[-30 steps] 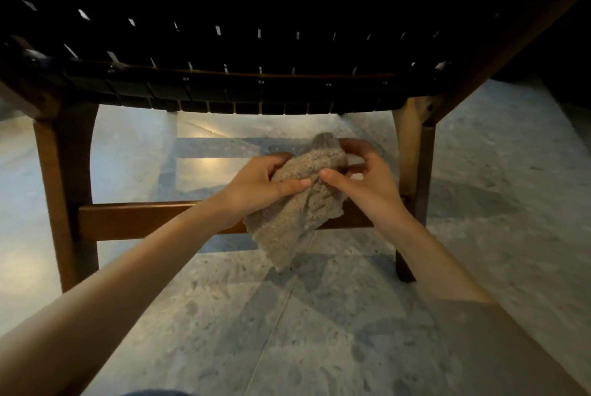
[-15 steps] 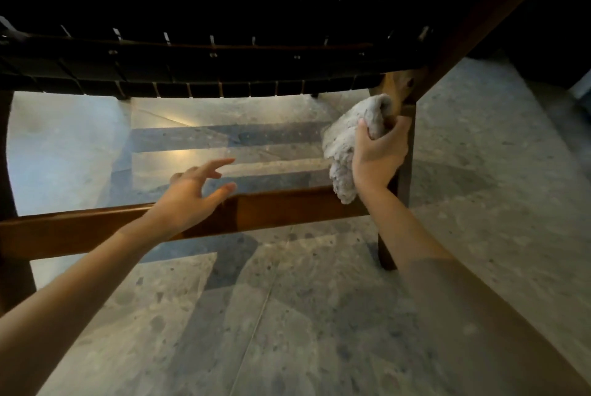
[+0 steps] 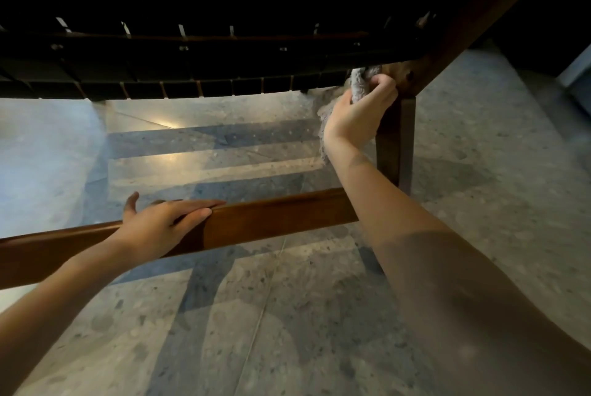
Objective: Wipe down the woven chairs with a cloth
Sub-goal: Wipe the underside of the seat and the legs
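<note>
I look up from low down at the underside of a chair with a dark woven seat [image 3: 208,12] and a brown wooden frame. My right hand [image 3: 359,114] grips a grey fluffy cloth [image 3: 361,84] and holds it against the top of the right front leg [image 3: 396,143], just under the seat corner. Most of the cloth is hidden behind that hand; a fringe hangs at its left. My left hand [image 3: 163,223] rests with straight fingers on the low wooden crossbar [image 3: 281,216].
A grey speckled terrazzo floor [image 3: 287,315] with darker bands spreads beneath the chair. The sloping wooden side rail [image 3: 486,2] runs up to the right. Something dark and a pale panel [image 3: 579,66] stand at the far right edge.
A second ago both hands held the cloth. The left hand let go and settled on the crossbar. The right hand carried the cloth up the leg to the seat corner.
</note>
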